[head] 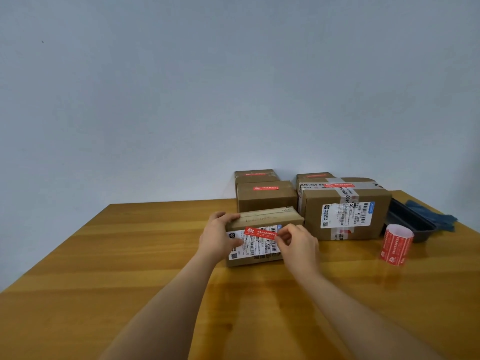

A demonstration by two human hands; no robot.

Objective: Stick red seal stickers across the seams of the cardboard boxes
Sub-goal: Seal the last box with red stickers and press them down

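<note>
A small cardboard box [270,216] with a white shipping label on its near face stands on the wooden table [130,255] in front of me. My left hand [218,236] grips its left end, fingers curled over the top edge. My right hand [296,245] pinches the right end of a red seal sticker [259,233], which hangs in front of the box's near face, just below the top edge. A roll of red stickers [396,244] stands upright to the right.
Behind are two smaller boxes [266,196] with red stickers on top, and a larger taped box [345,206] at the right with a red sticker on it. A black tray [410,220] and blue cloth [431,216] lie at the far right. A pale wall rises behind the table.
</note>
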